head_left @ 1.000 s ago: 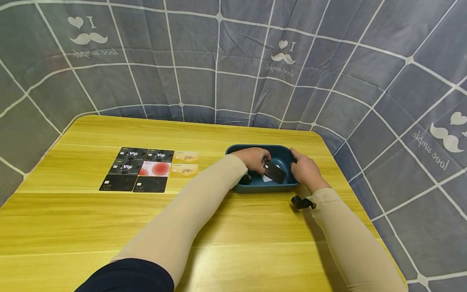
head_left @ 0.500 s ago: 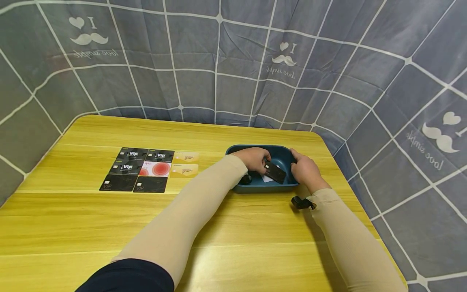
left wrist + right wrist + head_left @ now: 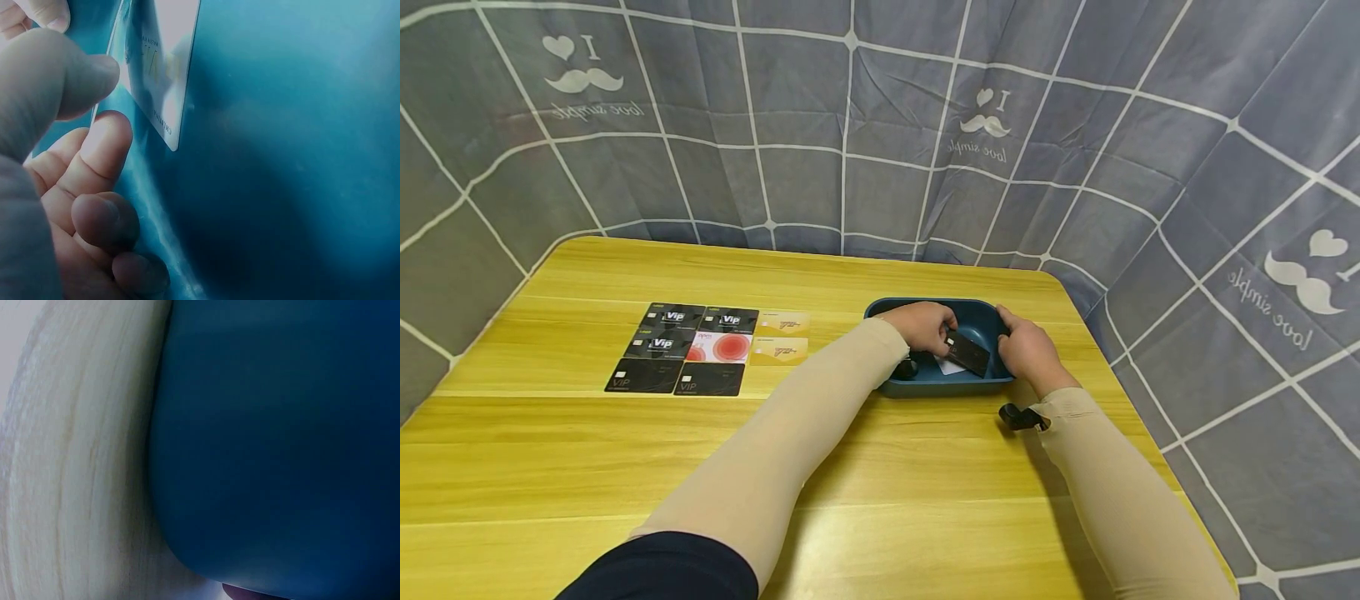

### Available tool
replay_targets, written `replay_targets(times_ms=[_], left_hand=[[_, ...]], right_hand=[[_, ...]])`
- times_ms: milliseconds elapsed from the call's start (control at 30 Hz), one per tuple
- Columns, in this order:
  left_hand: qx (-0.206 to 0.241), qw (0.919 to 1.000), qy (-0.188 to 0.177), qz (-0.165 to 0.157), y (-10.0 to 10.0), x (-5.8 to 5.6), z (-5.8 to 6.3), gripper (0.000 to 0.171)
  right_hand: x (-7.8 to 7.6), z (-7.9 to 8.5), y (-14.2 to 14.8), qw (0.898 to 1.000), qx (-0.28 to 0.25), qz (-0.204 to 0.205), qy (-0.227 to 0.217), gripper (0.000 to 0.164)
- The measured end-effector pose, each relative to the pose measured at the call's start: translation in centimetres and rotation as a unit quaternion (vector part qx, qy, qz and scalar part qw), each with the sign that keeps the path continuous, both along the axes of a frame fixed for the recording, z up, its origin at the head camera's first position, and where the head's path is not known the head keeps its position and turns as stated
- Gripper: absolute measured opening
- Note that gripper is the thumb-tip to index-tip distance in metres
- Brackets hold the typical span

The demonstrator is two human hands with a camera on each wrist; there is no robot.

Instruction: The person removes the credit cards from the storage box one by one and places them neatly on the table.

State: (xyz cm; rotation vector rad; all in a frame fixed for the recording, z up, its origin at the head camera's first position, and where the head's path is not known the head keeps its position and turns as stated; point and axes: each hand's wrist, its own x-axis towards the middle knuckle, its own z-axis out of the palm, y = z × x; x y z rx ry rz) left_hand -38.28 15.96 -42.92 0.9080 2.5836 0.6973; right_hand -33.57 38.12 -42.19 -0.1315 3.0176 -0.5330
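In the head view, my left hand (image 3: pixel 917 327) reaches into a dark blue plastic bin (image 3: pixel 946 389) and pinches a black VIP card (image 3: pixel 967 354) by its left end. Seen from the left wrist, that card is edge-on between thumb (image 3: pixel 94 81) and index finger, the other fingers curled below. Under it in the bin lies a pale card (image 3: pixel 164 75), partly hidden by the black one. My right hand (image 3: pixel 1032 348) grips the bin's right end at the rim. The right wrist view is mostly filled by the bin's outer wall (image 3: pixel 269 456).
Left of the bin, several cards lie edge to edge on the wooden table (image 3: pixel 880 500): black Vip cards (image 3: pixel 660 343), plain black VIP cards (image 3: pixel 643 376), a red-and-white card (image 3: pixel 721 347) and yellow cards (image 3: pixel 779 351). A grey grid-patterned cloth (image 3: pixel 805 108) surrounds the table.
The black card has tilted slightly in my left fingers and covers a little more of the pale card. Both hands stay in place.
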Motion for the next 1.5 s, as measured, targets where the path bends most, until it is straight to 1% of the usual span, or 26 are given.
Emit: replay_targets(times_ms=[500, 767, 933, 1067, 1267, 1400, 1500], left_hand=[[0.009, 0.9999, 0.010, -0.002, -0.1, 0.0, -0.1, 0.052], [0.013, 0.9998, 0.014, 0.002, -0.2, -0.1, 0.0, 0.052], [0.023, 0.9997, 0.006, 0.009, -0.5, -0.4, 0.4, 0.054], [0.033, 0.9993, 0.014, 0.012, -1.1, -0.2, 1.6, 0.053], [0.043, 0.9981, 0.044, 0.005, -2.5, 0.7, 4.3, 0.050], [0.050, 0.9966, 0.065, 0.005, -3.9, 1.3, 5.9, 0.048], [0.059, 0.9950, 0.080, 0.011, -5.3, 1.8, 7.2, 0.049]], right_hand=[[0.0, -0.1, 0.0, 1.000, -0.003, -0.004, -0.004, 0.062], [-0.1, -0.4, -0.1, 1.000, -0.004, -0.001, 0.001, 0.062], [0.0, -0.5, -0.2, 1.000, -0.006, 0.003, -0.002, 0.062], [0.1, -0.5, -0.3, 1.000, -0.009, -0.001, -0.005, 0.062], [0.1, -0.5, -0.2, 1.000, -0.007, 0.000, -0.003, 0.062], [-0.1, -0.5, 0.0, 1.000, -0.008, 0.001, -0.003, 0.062], [-0.2, -0.4, 0.2, 1.000, -0.009, 0.003, -0.001, 0.062]])
